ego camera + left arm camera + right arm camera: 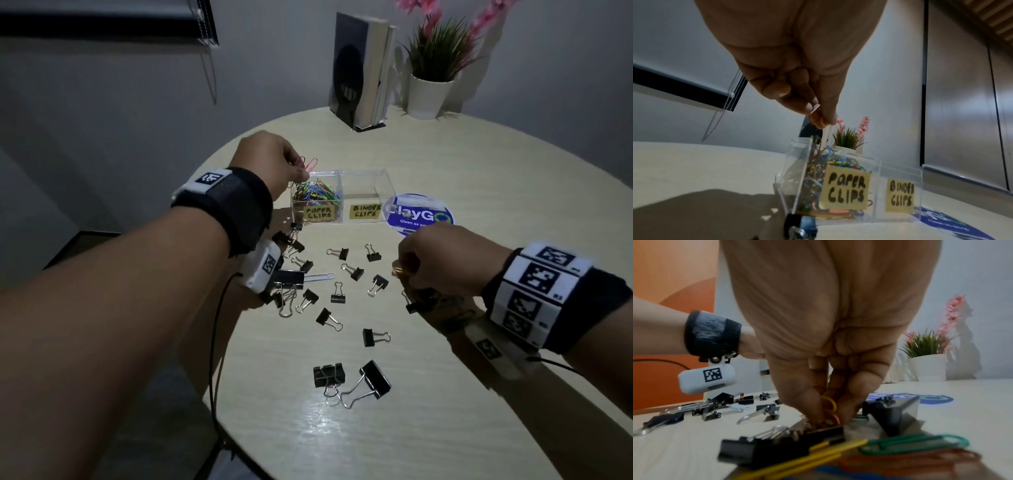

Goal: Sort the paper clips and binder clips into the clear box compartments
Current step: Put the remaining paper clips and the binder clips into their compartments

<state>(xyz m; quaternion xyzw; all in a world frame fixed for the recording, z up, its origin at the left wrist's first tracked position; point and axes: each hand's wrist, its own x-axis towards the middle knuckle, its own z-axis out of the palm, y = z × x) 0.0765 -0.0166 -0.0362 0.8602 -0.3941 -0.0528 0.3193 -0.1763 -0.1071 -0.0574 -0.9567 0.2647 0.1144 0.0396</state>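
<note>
The clear box (342, 173) stands mid-table. Its left compartment, labelled paper clips (315, 194), is filled with coloured clips (840, 162). The right compartment, labelled binder clips (366, 192), looks empty. My left hand (301, 168) hovers over the left compartment and pinches pink and red paper clips (310, 164); in the left wrist view my left hand (819, 116) pinches a pale clip (815, 110). My right hand (406, 269) is low on the table, pinching yellow and orange paper clips (830, 404). Several black binder clips (339, 294) lie scattered in front of the box.
A pale paper clip (320, 277) lies among the binder clips. Green (920, 443) and yellow (818, 456) paper clips lie under my right wrist. A round blue sticker (428, 216) is right of the box. Books in a bookend (359, 68) and a potted plant (433, 92) stand at the back.
</note>
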